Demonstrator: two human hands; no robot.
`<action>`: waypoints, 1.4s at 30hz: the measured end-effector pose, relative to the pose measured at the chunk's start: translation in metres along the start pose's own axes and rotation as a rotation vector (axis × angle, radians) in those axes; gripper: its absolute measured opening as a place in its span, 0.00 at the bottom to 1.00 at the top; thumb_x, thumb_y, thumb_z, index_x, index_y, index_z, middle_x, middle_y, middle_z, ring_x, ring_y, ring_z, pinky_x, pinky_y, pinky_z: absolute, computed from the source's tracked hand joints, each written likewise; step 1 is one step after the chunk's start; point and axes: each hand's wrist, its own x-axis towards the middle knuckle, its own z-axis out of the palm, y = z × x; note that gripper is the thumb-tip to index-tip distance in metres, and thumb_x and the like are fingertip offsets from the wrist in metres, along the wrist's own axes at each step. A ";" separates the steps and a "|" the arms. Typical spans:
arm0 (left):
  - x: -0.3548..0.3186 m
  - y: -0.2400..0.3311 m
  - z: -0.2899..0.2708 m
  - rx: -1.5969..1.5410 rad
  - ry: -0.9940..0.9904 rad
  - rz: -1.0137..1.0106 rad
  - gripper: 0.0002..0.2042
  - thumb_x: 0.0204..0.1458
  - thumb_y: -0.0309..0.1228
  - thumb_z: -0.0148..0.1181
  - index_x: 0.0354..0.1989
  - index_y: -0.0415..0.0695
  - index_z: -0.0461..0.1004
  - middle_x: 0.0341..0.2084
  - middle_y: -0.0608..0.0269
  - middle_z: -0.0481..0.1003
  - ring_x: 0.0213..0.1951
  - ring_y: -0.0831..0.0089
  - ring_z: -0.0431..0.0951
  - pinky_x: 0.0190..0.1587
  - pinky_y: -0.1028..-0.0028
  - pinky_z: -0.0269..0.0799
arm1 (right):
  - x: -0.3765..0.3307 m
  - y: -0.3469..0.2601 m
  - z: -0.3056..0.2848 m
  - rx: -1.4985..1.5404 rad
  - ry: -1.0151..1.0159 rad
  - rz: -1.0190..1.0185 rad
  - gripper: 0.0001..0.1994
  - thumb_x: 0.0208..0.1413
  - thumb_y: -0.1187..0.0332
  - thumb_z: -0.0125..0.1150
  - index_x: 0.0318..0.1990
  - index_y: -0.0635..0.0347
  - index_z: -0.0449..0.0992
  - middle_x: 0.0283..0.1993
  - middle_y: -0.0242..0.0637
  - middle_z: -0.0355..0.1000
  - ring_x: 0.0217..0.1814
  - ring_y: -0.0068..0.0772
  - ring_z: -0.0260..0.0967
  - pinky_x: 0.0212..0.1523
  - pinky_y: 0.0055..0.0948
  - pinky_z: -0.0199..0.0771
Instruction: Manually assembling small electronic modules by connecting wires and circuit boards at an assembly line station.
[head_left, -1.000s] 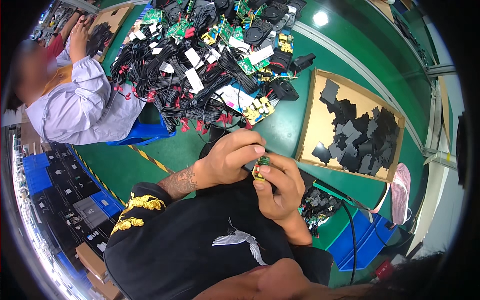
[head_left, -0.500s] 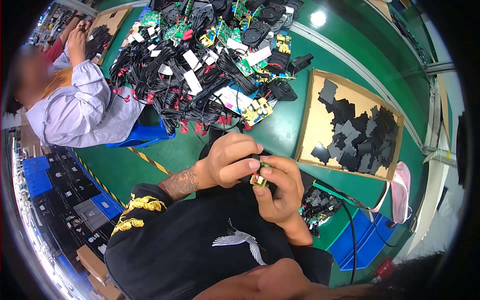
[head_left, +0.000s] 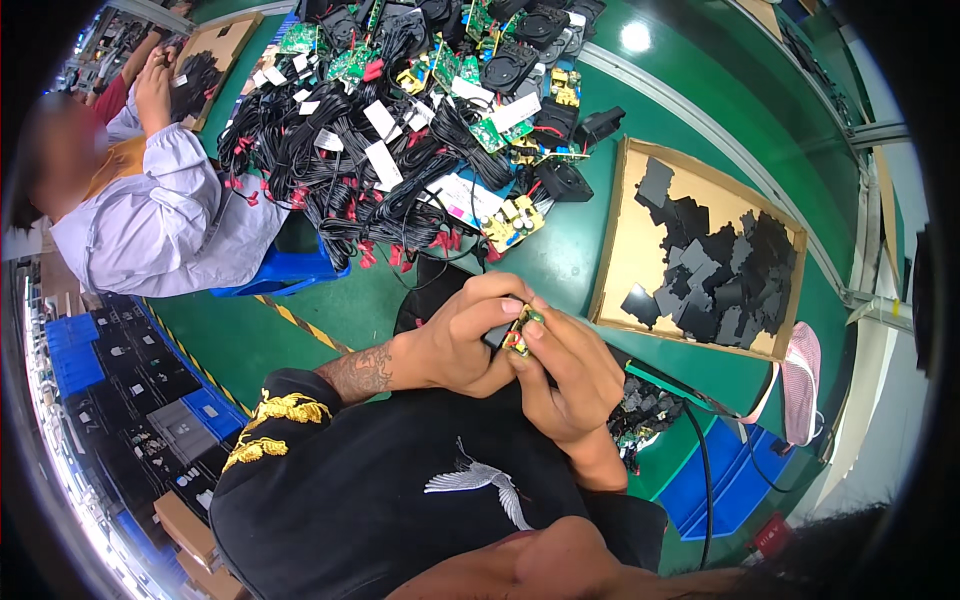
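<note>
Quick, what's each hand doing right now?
Left hand: closed, pinching the small circuit board.
Right hand: closed, gripping the same board.

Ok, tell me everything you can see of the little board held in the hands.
The board is a small circuit board, mostly hidden by fingers. What shows is a green edge with yellow and reddish parts on it; finer detail is too small to tell. It is held tilted, above the lap and the green floor. The left hand grips it from the left, fingertips over its top, and the right hand holds it from below and the right. Nothing else touches it.
</note>
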 end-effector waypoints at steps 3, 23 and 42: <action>0.002 0.004 0.004 -0.010 0.007 -0.029 0.34 0.48 0.16 0.66 0.62 0.40 0.55 0.50 0.41 0.67 0.45 0.54 0.78 0.48 0.61 0.78 | -0.001 0.001 0.001 -0.019 0.009 -0.009 0.15 0.52 0.78 0.73 0.49 0.67 0.81 0.44 0.56 0.81 0.44 0.56 0.82 0.45 0.39 0.84; -0.010 0.011 0.012 -0.032 0.050 -0.111 0.35 0.41 0.14 0.61 0.61 0.39 0.57 0.49 0.43 0.69 0.48 0.52 0.76 0.50 0.60 0.76 | -0.004 0.009 -0.007 0.070 -0.051 0.000 0.15 0.48 0.79 0.76 0.45 0.69 0.83 0.45 0.58 0.82 0.43 0.54 0.82 0.45 0.38 0.83; -0.012 0.015 0.018 -0.183 0.072 -0.109 0.37 0.55 0.28 0.66 0.68 0.42 0.48 0.53 0.42 0.63 0.45 0.57 0.76 0.49 0.60 0.74 | -0.007 0.001 -0.010 0.000 -0.127 0.012 0.19 0.56 0.66 0.61 0.54 0.56 0.85 0.63 0.53 0.70 0.57 0.53 0.69 0.60 0.47 0.69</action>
